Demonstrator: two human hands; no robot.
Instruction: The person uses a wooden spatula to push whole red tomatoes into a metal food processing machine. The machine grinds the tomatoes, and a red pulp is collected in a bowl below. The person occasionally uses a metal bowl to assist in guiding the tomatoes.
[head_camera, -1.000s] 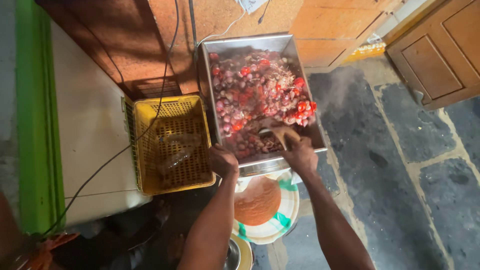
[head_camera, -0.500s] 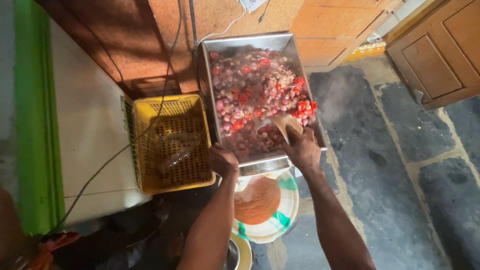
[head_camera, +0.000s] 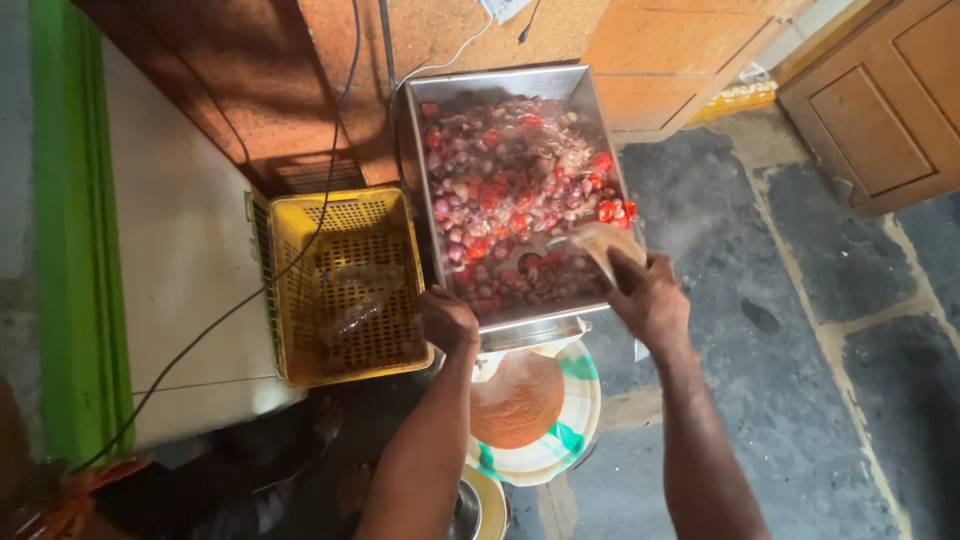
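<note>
Just ahead of both hands sits a steel tray (head_camera: 590, 95), rectangular and deep, filled with a mix of purplish onions (head_camera: 500, 200) and red tomatoes (head_camera: 612, 210). Its near edge lies right at the knuckles, so the tray's load is directly beyond the fingers, a little above them in the head view.

On the near left corner of the tray the left hand (head_camera: 447, 320) is curled, fingers folded down over the rim and touching the metal; it is narrow, more fist than spread, though how firmly it clamps the edge I cannot tell. The right hand (head_camera: 650, 298) is closed around the handle of a pale wooden paddle (head_camera: 605, 245), whose flat blade reaches into the tray and rests among the vegetables near the right wall. Thumb and fingers wrap the handle fully, leaving no gap.

Below the tray, between the two forearms, a round bowl (head_camera: 580, 420) with a white and green rim holds orange-red paste (head_camera: 517, 400). To the left of the tray, just beside it, stands a yellow plastic crate (head_camera: 340, 210) with a perforated bottom, resting partly on a white tabletop (head_camera: 180, 270). A dark cable (head_camera: 200, 340) runs across that tabletop and over the crate. Grey stone floor (head_camera: 820, 330) lies to the right.
</note>
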